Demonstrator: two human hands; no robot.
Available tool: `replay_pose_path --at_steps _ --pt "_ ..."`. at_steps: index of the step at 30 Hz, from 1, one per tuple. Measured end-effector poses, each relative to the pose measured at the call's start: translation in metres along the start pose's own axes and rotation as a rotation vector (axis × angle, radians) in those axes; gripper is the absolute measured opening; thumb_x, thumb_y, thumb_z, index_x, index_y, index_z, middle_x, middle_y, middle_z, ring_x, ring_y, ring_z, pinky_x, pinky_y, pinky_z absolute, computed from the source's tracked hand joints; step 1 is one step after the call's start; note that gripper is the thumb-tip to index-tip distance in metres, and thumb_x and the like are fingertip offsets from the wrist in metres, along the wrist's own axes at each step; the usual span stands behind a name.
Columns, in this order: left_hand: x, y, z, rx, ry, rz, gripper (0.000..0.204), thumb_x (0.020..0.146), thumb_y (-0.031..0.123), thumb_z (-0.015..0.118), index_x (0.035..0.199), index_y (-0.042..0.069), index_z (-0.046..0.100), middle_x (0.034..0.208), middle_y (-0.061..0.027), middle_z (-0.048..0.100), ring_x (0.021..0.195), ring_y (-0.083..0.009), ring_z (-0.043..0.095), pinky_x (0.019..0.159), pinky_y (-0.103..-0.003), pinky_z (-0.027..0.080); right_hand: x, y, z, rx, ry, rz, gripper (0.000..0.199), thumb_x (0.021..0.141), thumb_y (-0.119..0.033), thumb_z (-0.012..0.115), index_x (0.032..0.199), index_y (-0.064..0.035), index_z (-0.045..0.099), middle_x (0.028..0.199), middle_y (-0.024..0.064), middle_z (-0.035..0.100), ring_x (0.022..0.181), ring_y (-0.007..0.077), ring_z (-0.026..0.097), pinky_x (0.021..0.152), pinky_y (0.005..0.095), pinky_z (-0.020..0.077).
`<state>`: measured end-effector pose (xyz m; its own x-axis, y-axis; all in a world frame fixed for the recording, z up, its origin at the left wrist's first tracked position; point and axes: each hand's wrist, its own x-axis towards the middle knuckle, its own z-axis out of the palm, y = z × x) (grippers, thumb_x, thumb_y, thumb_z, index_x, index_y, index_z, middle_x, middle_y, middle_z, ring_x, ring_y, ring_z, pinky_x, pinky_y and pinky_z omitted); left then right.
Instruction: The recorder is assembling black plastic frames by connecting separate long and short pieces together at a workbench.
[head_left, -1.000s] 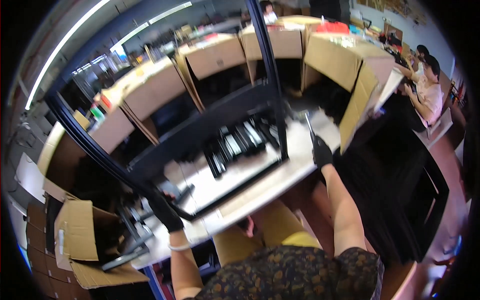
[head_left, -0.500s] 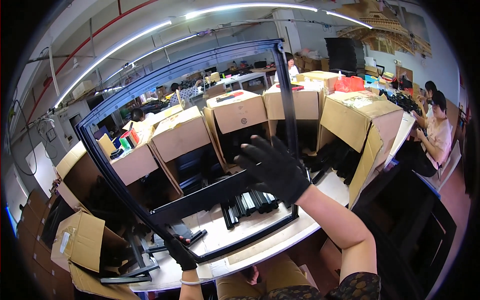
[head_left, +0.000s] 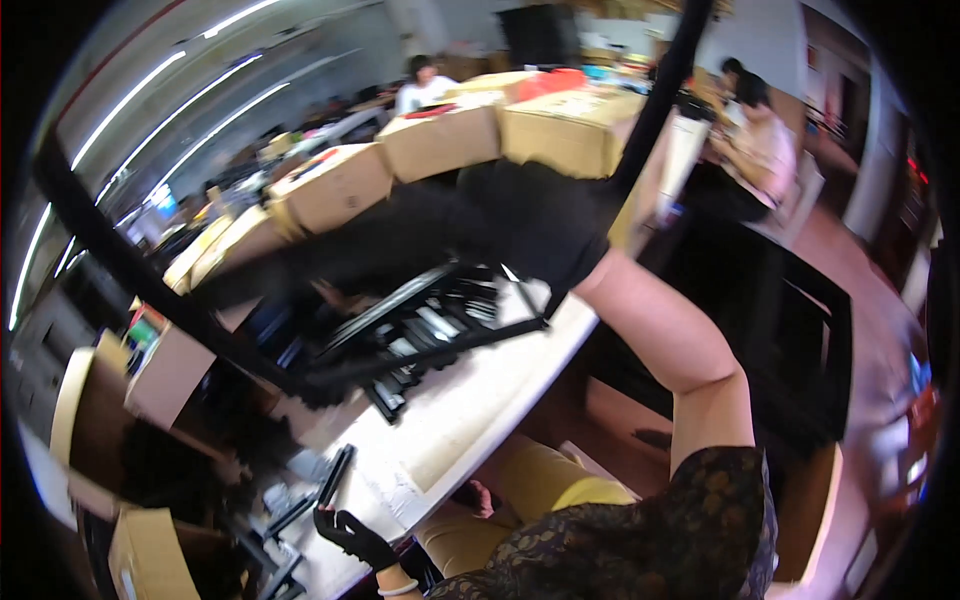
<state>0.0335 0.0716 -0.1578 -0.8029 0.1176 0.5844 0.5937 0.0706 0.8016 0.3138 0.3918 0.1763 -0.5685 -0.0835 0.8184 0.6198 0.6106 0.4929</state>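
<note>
A large black rectangular frame [head_left: 662, 95] with a wide crossbar [head_left: 335, 245] is held tilted above the white table. My right hand [head_left: 545, 225], in a black glove, grips the frame where the crossbar meets its right side; motion blurs the fingers. Low at the table's near edge, my left hand [head_left: 355, 535] wears a black glove with bare fingertips. Its fingers are bent and apart, off the frame, close to a short black bar [head_left: 337, 473]. Several black profile pieces [head_left: 425, 325] lie in a heap, seen through the frame.
Cardboard boxes [head_left: 440, 140] ring the far side of the white table [head_left: 440, 440]. Large black panels [head_left: 760, 320] stand to my right. Beyond them a person [head_left: 760, 150] sits at another table; another person [head_left: 422, 85] is farther back. More black parts [head_left: 285, 565] lie at the near left.
The frame has risen off the table and tilted, with my right hand now gripping it. My left hand has come off its lower left corner. The view has swung right.
</note>
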Motion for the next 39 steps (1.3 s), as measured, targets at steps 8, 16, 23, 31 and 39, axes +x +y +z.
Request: replay_pose_path --at_steps 8,16,23,31,39 --pt "-0.011 0.036 0.038 -0.135 -0.486 0.019 0.027 0.093 0.001 0.054 0.121 -0.001 0.050 0.117 -0.0121 0.054 0.099 -0.0216 0.056 0.085 -0.032 0.048 -0.101 0.171 -0.152 -0.478 0.108 0.557 0.081 0.075 -0.029 0.078 0.142 -0.0069 0.038 0.104 0.0182 0.065 0.095 0.0315 0.066 0.075 0.0355 0.0537" --pt "-0.026 0.034 0.056 -0.092 -0.656 0.232 0.029 0.085 -0.004 0.062 0.114 -0.002 0.057 0.111 -0.0153 0.056 0.099 -0.0261 0.057 0.082 -0.034 0.049 -0.242 0.254 -0.227 -0.647 -0.292 1.227 0.068 0.078 -0.054 0.065 0.129 -0.0129 0.047 0.111 0.0233 0.064 0.106 0.0418 0.060 0.085 0.0484 0.0489" --pt "-0.026 0.007 0.059 -0.060 -0.637 0.224 0.028 0.085 -0.002 0.062 0.113 -0.001 0.058 0.113 -0.0131 0.057 0.102 -0.0239 0.057 0.086 -0.032 0.049 -0.403 0.285 -0.189 -0.593 -0.599 1.431 0.046 0.080 -0.050 0.062 0.101 -0.0099 0.068 0.104 0.0224 0.066 0.101 0.0396 0.062 0.083 0.0491 0.0498" --pt "-0.023 0.021 0.059 0.085 -0.650 0.192 0.026 0.084 -0.003 0.060 0.110 -0.003 0.058 0.108 -0.0131 0.058 0.102 -0.0264 0.056 0.092 -0.035 0.045 -0.431 0.233 -0.119 -0.506 -0.853 1.613 0.054 0.075 -0.044 0.064 0.119 -0.0121 0.061 0.116 0.0212 0.062 0.108 0.0376 0.060 0.090 0.0472 0.0492" --pt "-0.023 0.018 0.065 0.136 -0.683 0.242 0.025 0.085 -0.004 0.058 0.110 -0.003 0.059 0.108 -0.0130 0.058 0.103 -0.0255 0.056 0.091 -0.035 0.045 -0.436 0.213 -0.096 -0.576 -0.832 2.050 0.064 0.077 -0.049 0.065 0.132 -0.0178 0.053 0.139 0.0139 0.048 0.128 0.0337 0.045 0.103 0.0444 0.0399"
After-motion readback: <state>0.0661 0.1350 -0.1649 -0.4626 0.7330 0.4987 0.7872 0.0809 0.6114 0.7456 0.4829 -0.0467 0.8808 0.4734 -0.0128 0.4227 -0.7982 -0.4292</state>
